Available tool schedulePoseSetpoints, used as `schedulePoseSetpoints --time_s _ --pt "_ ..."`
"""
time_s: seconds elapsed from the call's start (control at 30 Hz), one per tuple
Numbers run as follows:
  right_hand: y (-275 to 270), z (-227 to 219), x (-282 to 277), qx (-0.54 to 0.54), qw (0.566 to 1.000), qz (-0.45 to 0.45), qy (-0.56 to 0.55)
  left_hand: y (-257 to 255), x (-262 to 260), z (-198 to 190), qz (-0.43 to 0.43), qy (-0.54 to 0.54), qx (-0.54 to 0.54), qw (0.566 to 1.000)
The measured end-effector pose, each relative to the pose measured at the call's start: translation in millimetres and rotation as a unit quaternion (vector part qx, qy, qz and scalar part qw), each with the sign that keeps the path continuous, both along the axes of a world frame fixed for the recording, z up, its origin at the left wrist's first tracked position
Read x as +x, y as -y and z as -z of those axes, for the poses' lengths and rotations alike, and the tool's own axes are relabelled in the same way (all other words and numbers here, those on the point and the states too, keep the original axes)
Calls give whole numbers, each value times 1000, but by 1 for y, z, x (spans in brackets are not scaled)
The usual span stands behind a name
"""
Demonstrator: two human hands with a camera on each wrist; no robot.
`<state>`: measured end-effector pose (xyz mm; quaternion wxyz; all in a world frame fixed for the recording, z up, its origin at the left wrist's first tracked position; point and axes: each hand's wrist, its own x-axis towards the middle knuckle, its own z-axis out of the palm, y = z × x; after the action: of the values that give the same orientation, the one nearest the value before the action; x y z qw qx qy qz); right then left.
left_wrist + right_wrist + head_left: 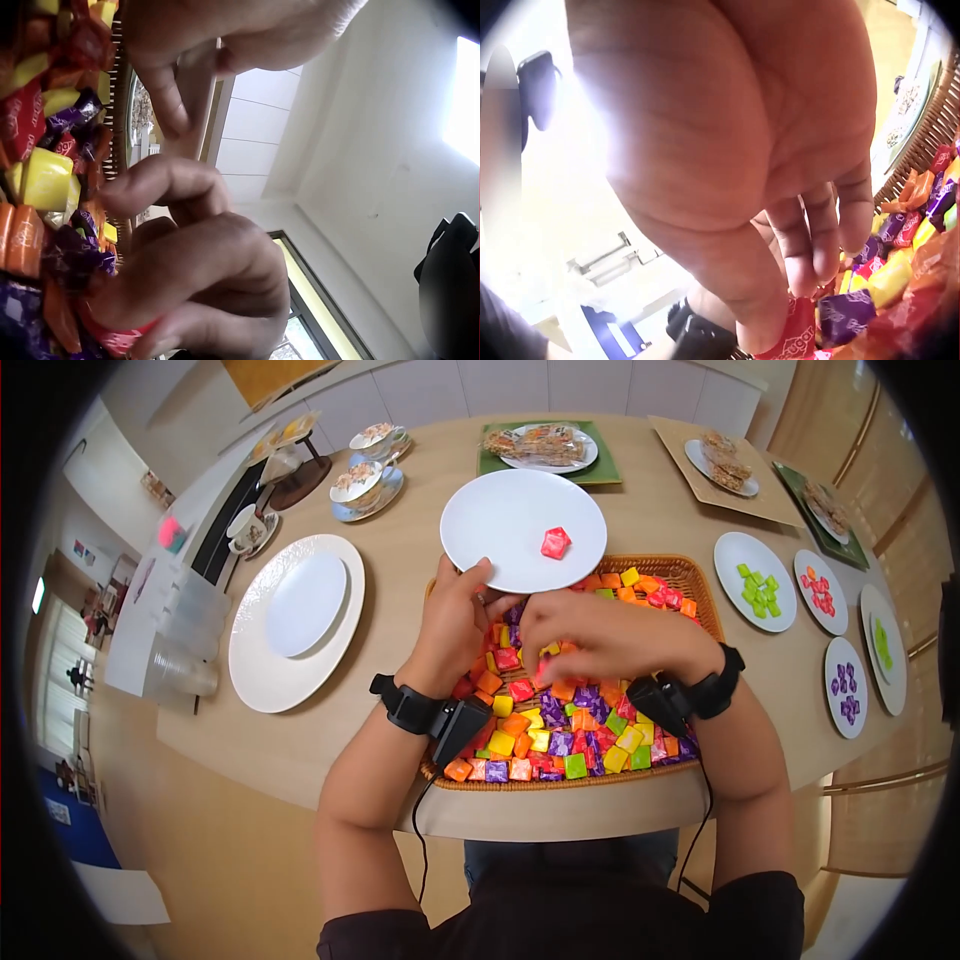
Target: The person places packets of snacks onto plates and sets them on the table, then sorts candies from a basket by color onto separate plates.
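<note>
My left hand (446,625) grips the near edge of a round white plate (495,525) above the back of the basket. One red wrapped candy (555,543) lies on that plate. Reaching down into the wicker basket (708,585), my right hand (620,632) pinches a red wrapped candy (118,340) between thumb and fingers. In the right wrist view, the same red candy (801,328) shows at the thumb tip, beside a purple candy (846,315). Mixed red, orange, yellow, green and purple candies fill the basket.
On the right stand plates of sorted candies: green (760,592), red (820,592) and purple (846,688). A large white plate (245,660) with a smaller one on it lies left. Teacups (358,484) and snack plates (550,448) line the back.
</note>
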<state>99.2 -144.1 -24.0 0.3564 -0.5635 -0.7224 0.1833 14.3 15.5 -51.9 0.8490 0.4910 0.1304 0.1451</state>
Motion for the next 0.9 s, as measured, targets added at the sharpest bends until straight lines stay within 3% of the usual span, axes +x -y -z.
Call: schedulePoseSetpoints --time_s 0.03,0.1,0.13,0.2,0.37,0.43,0.57,0.63,0.67,0.83,0.9 --pt "1 -8 2 2 1000 3 0 1 0 0 17 -2 5 1000" --pt "4 -28 5 0 968 197 -153 4 -3 -5 33 -15 17 999" --pt "5 -27 11 3 967 201 -154 6 -3 -7 45 -28 26 998" --pt "6 -15 27 118 922 369 -26 7 -2 -6 73 -21 36 996" --pt "7 10 48 94 906 414 -4 7 -2 -3 124 -25 45 991" --pt "6 14 49 140 882 446 67 6 -2 -1 126 -16 40 991" --pt "11 -2 43 125 891 427 92 5 -3 -5 97 -5 14 995" --pt "12 -8 36 76 924 364 86 4 -3 -6 86 -1 12 996" --pt "10 -7 34 80 939 321 97 4 -3 -6 83 2 13 996" --pt "0 -7 16 120 946 283 102 2 -5 -6 74 3 -2 997" --pt "2 -17 5 31 969 242 30 2 -5 -5 65 12 -10 998"
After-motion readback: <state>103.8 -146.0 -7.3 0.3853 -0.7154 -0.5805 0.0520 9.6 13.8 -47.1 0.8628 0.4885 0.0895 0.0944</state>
